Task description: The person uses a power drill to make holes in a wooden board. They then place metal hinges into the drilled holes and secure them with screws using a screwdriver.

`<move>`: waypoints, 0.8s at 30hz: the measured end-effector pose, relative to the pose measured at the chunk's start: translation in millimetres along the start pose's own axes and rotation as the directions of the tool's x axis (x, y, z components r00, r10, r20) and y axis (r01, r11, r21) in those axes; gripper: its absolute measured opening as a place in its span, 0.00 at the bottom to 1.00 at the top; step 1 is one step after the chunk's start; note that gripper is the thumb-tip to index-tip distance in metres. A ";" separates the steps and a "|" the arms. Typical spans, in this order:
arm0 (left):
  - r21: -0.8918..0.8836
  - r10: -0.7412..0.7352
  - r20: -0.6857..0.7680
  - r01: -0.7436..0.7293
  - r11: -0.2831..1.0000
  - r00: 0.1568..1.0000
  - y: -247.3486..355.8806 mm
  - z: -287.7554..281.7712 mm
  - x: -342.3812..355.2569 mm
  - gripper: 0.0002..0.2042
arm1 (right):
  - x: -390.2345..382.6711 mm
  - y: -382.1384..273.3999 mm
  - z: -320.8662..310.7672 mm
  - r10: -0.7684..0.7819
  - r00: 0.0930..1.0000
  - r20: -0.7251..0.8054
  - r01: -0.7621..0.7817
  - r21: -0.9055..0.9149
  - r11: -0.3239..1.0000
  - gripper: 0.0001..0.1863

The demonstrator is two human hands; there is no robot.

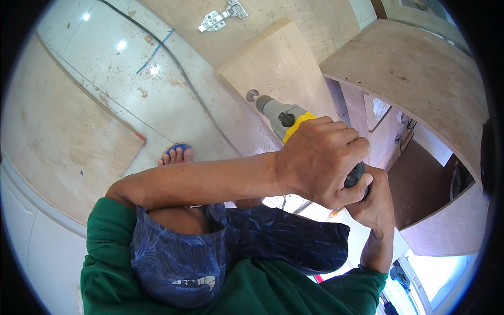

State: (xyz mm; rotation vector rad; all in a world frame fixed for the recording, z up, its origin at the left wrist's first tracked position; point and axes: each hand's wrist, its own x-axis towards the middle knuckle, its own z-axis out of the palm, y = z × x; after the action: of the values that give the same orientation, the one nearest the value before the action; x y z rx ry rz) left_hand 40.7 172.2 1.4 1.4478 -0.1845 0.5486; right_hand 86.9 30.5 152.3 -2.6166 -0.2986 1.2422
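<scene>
A grey and yellow power drill [281, 114] is held in both my hands, its nose toward the upper left. My left hand [323, 157] wraps over the drill's body from above. Behind it, my right hand [374, 202] closes round the dark rear grip, which is mostly hidden by my fingers. A round, wide-headed boring bit [252, 95] sits in the chuck, over the near edge of a plywood board [275, 60]. Whether the bit touches the wood I cannot tell. Beyond that board, a metal cabinet hinge [223, 17] lies on a larger wooden panel [184, 18].
A wooden cabinet [409, 65] with open compartments stands at the right. Another plywood sheet [58, 126] lies at the left. Across the dusty tiled floor [121, 58] runs a black cable [181, 68]. My foot in a blue sandal [177, 153] rests near the sheet's corner.
</scene>
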 end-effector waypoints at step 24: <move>0.085 0.158 0.300 -0.192 0.978 0.941 -16.5 -36.3 -59.5 0.23 | -195.0 52.5 31.0 0.247 0.824 -0.510 -0.280 0.013 0.960 0.32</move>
State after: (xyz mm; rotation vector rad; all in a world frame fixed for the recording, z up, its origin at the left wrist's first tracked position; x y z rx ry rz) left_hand -10.5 192.5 -44.3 1.6296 -0.5289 0.4927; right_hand -53.7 -70.3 261.0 -2.9878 0.1304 0.5555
